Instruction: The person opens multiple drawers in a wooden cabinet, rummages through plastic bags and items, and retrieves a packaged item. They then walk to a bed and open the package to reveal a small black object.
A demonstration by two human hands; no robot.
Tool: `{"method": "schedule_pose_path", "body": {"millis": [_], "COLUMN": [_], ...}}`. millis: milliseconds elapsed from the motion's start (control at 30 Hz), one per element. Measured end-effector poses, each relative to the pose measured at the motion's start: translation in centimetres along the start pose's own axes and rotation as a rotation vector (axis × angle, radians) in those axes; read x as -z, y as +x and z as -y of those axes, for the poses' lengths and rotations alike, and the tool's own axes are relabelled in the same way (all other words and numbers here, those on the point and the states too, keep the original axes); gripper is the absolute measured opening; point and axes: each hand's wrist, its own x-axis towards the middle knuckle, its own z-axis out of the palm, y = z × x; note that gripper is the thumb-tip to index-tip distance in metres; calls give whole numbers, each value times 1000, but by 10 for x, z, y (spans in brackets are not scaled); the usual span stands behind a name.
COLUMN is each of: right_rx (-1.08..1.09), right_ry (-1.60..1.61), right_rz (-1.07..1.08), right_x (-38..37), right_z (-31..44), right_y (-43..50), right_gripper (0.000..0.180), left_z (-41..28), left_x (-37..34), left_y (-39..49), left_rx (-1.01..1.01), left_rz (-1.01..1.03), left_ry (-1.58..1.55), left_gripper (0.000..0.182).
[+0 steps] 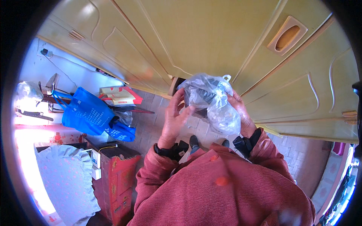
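Note:
A translucent plastic bag (212,100), bunched or knotted near its middle, is held up between both hands before the wardrobe. Something dark shows inside its upper left part; what it is cannot be told. My left hand (176,115) is at the bag's left side, thumb and fingers spread around it. At the bag's right edge is my right hand (239,107), its fingers partly hidden behind the plastic. Below the bag, a dark object, partly covered, shows at its lower left.
A yellowish wardrobe (206,36) with an oval recessed handle (287,35) stands in front. Blue fabric bags (90,113) and a red-and-cream paper bag (121,95) hang or lie at left. A worn red cabinet (118,180) stands at lower left, near a cloth-covered object (66,180).

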Motion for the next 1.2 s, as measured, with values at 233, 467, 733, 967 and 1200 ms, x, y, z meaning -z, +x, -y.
{"method": "schedule_pose_path", "body": {"millis": [233,467,733,967,1200], "right_rx": [-103,21,-45,-204,-186], "right_ry": [230,-398,-232,157,110], "right_rz": [55,99,162,104,19], "right_x": [5,21,23,12,-6], "right_z": [-6,-18,-35,-52,-65], "right_y": [-6,-16,-11,3,17], "right_gripper": [38,34,31,30,38], "left_z": [4,3,6,17,26], "left_x": [-6,-4,15,37,71], "left_y": [-5,-5,0,3,7], "left_rx": [-40,-21,123,192,263], "left_rz": [52,-67,-131,-180,-132], "left_ry": [100,26,-204,-522,-516], "left_gripper": [73,43,17,20,24]}}
